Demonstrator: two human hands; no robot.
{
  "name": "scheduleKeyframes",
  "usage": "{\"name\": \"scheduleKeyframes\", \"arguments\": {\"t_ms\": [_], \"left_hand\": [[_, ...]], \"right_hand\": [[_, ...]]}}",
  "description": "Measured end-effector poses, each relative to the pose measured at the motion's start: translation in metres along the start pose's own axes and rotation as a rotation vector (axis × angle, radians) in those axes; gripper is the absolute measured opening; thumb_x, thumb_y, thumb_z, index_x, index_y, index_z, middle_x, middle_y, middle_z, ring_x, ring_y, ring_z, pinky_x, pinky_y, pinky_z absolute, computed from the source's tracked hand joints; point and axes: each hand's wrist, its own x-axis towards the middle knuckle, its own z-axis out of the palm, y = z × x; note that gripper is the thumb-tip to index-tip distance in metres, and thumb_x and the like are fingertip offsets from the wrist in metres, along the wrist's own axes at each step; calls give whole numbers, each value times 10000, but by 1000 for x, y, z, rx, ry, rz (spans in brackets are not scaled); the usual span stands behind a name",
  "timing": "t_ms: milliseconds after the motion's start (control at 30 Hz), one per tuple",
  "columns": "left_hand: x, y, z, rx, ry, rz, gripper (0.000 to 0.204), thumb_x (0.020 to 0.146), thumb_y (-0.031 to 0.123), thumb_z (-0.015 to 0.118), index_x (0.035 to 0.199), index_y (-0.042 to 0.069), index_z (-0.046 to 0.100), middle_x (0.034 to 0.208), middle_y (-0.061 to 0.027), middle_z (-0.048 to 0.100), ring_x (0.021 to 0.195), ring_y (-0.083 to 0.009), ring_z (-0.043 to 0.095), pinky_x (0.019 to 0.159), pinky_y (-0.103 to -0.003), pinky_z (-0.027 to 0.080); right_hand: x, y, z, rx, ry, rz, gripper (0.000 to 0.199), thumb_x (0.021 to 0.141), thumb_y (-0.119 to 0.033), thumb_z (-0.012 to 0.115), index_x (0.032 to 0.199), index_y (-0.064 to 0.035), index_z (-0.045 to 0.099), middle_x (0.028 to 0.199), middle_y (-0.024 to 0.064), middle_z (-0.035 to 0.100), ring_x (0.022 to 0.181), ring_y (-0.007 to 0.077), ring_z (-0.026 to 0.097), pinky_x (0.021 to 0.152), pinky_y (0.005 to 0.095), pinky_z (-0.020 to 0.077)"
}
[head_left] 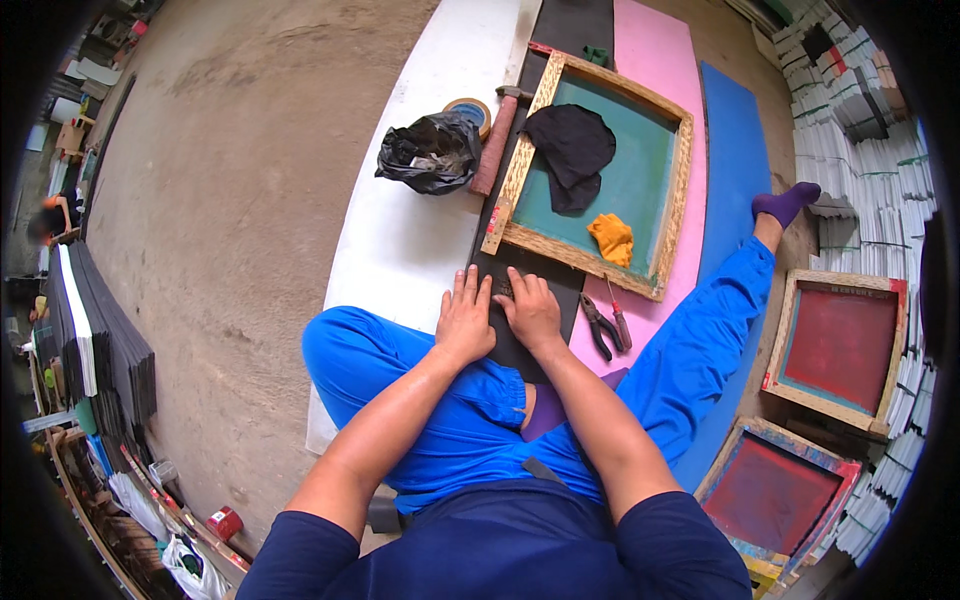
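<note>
My left hand (466, 318) and my right hand (531, 308) lie side by side, fingers stretched out, on a black foam strip (507, 262). Neither holds anything. Just beyond them is a wooden-framed screen (590, 258) with green mesh. A black cloth (572, 150) and a crumpled orange cloth (611, 239) rest on its mesh. To the right of my right hand are black-handled pliers (600, 325) and a screwdriver (620, 322). Along the frame's left side lies a hammer (494, 150) with a wrapped handle, beside a tape roll (470, 112) and a black plastic bag (430, 152).
I sit on white (385, 235), pink (655, 45) and blue sheets (735, 150), one leg stretched right. Two red-meshed frames (838, 345) stand at the right near stacked white bundles (885, 185). Dark sheets (115, 345) stack at left; another person (55, 215) is far left.
</note>
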Motion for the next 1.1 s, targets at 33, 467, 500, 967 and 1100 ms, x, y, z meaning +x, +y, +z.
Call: {"name": "scheduleKeyframes", "arguments": {"t_ms": [33,467,500,967,1100], "left_hand": [[0,-1,0,8,6,-1,857,717,140,661,1492,45,309,1573,-243,198,1463,-409,191,1130,-566,270],[2,5,-8,41,-46,12,866,727,178,663,1515,145,305,1579,-271,141,1463,-456,138,1144,-550,240],[2,2,-7,14,-31,3,859,725,175,661,1510,143,315,1578,-271,143,1461,-458,141,1143,-553,241],[3,1,-8,-48,0,15,798,709,157,663,1459,116,394,1570,-257,188,1453,-456,171,1141,-545,240],[3,-3,1,-73,40,13,790,702,149,659,1446,89,401,1557,-269,216,1453,-450,180,1141,-538,244]], "right_hand": [[0,-1,-8,24,-14,-8,725,738,-415,762,1305,-20,542,1001,124,556,924,279,567,766,381,509],[-5,9,2,81,15,-34,631,758,-300,763,1280,-9,561,960,118,564,925,289,579,799,388,512],[-4,5,-2,105,12,-18,632,755,-295,766,1281,-11,561,970,119,565,932,290,578,803,388,512],[7,6,-5,190,-93,-39,601,728,-236,788,1256,-46,572,1098,150,542,1013,319,555,845,405,501],[9,-11,-33,203,-112,-29,614,729,-221,785,1276,-51,564,1104,159,541,1020,331,546,866,405,499]]}}
